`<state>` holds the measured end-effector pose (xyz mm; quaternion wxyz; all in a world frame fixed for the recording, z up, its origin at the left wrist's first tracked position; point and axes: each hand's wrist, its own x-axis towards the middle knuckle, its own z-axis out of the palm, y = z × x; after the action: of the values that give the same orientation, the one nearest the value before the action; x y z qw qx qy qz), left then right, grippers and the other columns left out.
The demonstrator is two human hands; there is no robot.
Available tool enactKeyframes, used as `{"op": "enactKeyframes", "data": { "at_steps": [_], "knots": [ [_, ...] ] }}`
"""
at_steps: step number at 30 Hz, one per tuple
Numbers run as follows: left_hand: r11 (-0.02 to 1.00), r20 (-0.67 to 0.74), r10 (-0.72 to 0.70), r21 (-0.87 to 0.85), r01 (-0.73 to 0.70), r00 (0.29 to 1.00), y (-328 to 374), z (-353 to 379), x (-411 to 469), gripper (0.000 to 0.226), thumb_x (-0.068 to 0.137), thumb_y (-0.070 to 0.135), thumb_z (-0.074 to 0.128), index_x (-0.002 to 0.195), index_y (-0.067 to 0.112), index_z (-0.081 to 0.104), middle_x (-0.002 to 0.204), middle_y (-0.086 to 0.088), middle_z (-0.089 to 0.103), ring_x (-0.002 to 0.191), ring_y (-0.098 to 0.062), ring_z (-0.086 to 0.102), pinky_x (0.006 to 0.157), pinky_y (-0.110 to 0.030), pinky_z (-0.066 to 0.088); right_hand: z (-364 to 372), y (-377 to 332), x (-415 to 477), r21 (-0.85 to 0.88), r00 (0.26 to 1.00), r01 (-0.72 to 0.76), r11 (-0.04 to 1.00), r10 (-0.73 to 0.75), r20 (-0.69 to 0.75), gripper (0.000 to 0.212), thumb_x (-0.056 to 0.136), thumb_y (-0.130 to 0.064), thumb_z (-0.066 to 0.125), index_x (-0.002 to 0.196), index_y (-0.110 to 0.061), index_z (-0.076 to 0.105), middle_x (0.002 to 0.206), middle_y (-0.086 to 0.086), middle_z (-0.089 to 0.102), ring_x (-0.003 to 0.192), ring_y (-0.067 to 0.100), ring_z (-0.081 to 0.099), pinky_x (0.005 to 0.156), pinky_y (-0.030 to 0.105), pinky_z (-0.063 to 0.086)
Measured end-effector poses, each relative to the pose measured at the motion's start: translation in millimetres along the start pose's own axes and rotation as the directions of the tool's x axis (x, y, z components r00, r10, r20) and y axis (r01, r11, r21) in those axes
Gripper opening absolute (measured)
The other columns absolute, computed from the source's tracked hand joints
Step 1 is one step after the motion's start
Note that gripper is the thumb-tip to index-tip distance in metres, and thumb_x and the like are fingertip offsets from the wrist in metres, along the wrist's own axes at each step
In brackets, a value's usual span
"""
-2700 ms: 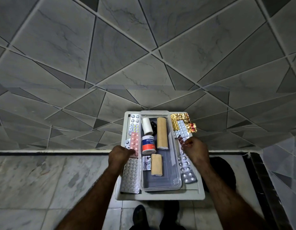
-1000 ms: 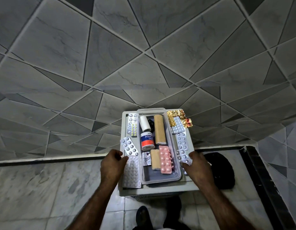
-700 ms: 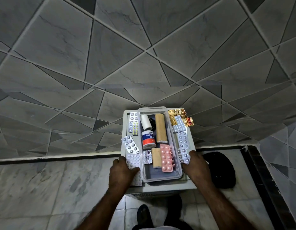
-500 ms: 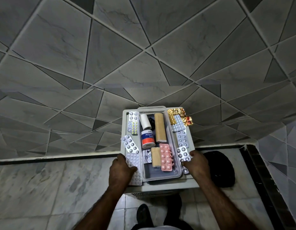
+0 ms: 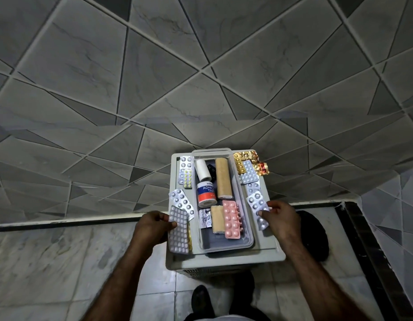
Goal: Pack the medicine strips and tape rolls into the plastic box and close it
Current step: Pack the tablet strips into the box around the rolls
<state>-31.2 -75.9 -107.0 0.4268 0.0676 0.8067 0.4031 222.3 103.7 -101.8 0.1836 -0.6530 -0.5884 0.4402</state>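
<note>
Your left hand [image 5: 152, 228] has its grip clamped on the large white pill strip [image 5: 178, 230], thumb on its left edge, the strip lying lengthwise at 9 o'clock of the plastic box [image 5: 226, 247]. Your right hand [image 5: 280, 220] pinches the near end of a silver blister strip [image 5: 258, 207] at 3 o'clock of the box, fingertips closed on the foil. Between your hands the clear box stands open on the grey counter [image 5: 258, 253]; no lid can be made out. Inside it, toward 6 o'clock, a pink strip [image 5: 232, 220] lies flat beside a short tan roll [image 5: 217, 220] and a small foil strip [image 5: 205, 217]. Toward 12 o'clock lie a long tan roll [image 5: 223, 177], the blue and red adhesive tape roll [image 5: 206, 193] and a white roll [image 5: 202, 170], side by side. Outside the box at 9 o'clock, a silver strip [image 5: 181, 201] sits tilted just above the one you hold, and farther toward 11 o'clock lie a yellow-pill strip [image 5: 187, 179] and another silver strip [image 5: 185, 162]. At 1 o'clock gold and red foil strips [image 5: 247, 158] overlap more silver strips [image 5: 248, 174] at the counter's corner. A dark bag-like shape [image 5: 316, 232] lies on the tiled floor beyond your right wrist.
</note>
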Motion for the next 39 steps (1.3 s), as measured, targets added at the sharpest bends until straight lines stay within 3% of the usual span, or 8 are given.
{"op": "enactKeyframes", "data": {
  "at_steps": [5, 11, 18, 24, 27, 30, 35, 39],
  "knots": [
    [0.993, -0.038, 0.095, -0.069, -0.097, 0.995, 23, -12, -11, 0.009, 0.081, -0.001, 0.071, 0.088, 0.001, 0.065, 0.091, -0.022, 0.072, 0.077, -0.029, 0.068, 0.064, -0.030, 0.055, 0, -16, -4, 0.100, 0.996, 0.080, 0.992, -0.076, -0.038, 0.038, 0.073, -0.016, 0.081, 0.108, -0.016, 0.066, 0.092, 0.005, 0.070, 0.085, 0.023, 0.067, 0.077, 0.037, 0.057],
    [0.974, -0.025, 0.168, -0.149, -0.170, 0.985, 39, -1, -19, 0.011, 0.081, 0.003, 0.073, 0.090, 0.005, 0.068, 0.092, -0.017, 0.074, 0.086, -0.032, 0.072, 0.076, -0.040, 0.060, 8, -33, -18, 0.113, 0.986, 0.169, 0.979, -0.166, -0.033, 0.037, 0.074, -0.022, 0.082, 0.106, -0.024, 0.065, 0.082, 0.000, 0.064, 0.079, 0.020, 0.065, 0.073, 0.037, 0.055],
    [0.965, 0.001, 0.191, -0.183, -0.187, 0.982, 49, 19, -27, 0.014, 0.079, 0.007, 0.075, 0.091, 0.006, 0.067, 0.094, -0.018, 0.074, 0.090, -0.035, 0.072, 0.083, -0.048, 0.060, 31, -32, -41, 0.071, 0.979, 0.180, 0.981, -0.185, 0.085, 0.031, 0.074, -0.015, 0.081, 0.099, -0.021, 0.064, 0.072, -0.009, 0.061, 0.069, 0.013, 0.063, 0.061, 0.026, 0.052],
    [0.960, 0.010, 0.245, -0.139, -0.241, 0.970, 54, 22, -34, 0.012, 0.081, 0.007, 0.074, 0.091, 0.009, 0.068, 0.091, -0.014, 0.075, 0.088, -0.031, 0.073, 0.081, -0.047, 0.061, 41, -32, -53, 0.024, 0.967, 0.207, 0.978, -0.209, 0.144, 0.029, 0.076, -0.012, 0.078, 0.100, -0.019, 0.062, 0.071, -0.011, 0.056, 0.063, -0.001, 0.054, 0.043, 0.005, 0.037],
    [0.969, 0.033, 0.204, -0.152, -0.197, 0.978, 49, 28, -31, 0.012, 0.081, 0.005, 0.074, 0.091, 0.008, 0.067, 0.091, -0.014, 0.075, 0.086, -0.031, 0.074, 0.076, -0.044, 0.062, 43, -28, -53, 0.024, 0.969, 0.179, 0.984, -0.181, 0.170, 0.027, 0.079, -0.010, 0.075, 0.101, -0.016, 0.061, 0.077, -0.006, 0.060, 0.064, 0.003, 0.059, 0.042, 0.010, 0.046],
    [0.982, 0.090, 0.130, -0.149, -0.115, 0.987, 40, 41, -32, 0.011, 0.080, -0.002, 0.072, 0.085, 0.006, 0.066, 0.091, -0.017, 0.074, 0.076, -0.029, 0.073, 0.065, -0.036, 0.059, 44, -27, -51, -0.006, 0.971, 0.156, 0.988, -0.152, 0.183, 0.022, 0.081, -0.011, 0.073, 0.099, -0.018, 0.063, 0.088, 0.003, 0.065, 0.075, 0.017, 0.068, 0.056, 0.038, 0.062],
    [0.974, 0.034, 0.192, 0.116, -0.195, 0.981, 32, 56, -27, 0.020, 0.074, 0.004, 0.079, 0.082, 0.018, 0.068, 0.088, -0.013, 0.075, 0.070, -0.023, 0.071, 0.069, -0.037, 0.062, 41, -25, -46, -0.153, 0.958, 0.228, 0.962, -0.193, 0.213, 0.014, 0.081, -0.016, 0.071, 0.095, -0.017, 0.067, 0.090, 0.001, 0.068, 0.083, 0.017, 0.066, 0.074, 0.040, 0.061],
    [0.856, 0.011, 0.342, 0.410, -0.316, 0.940, 36, 62, -29, 0.023, 0.073, 0.021, 0.081, 0.092, 0.021, 0.069, 0.091, -0.002, 0.076, 0.081, -0.022, 0.073, 0.076, -0.033, 0.059, 34, -24, -41, -0.206, 0.954, 0.260, 0.943, -0.218, 0.204, 0.008, 0.081, -0.023, 0.071, 0.088, -0.022, 0.068, 0.085, -0.002, 0.071, 0.079, 0.013, 0.066, 0.075, 0.033, 0.058]
  ]
}}
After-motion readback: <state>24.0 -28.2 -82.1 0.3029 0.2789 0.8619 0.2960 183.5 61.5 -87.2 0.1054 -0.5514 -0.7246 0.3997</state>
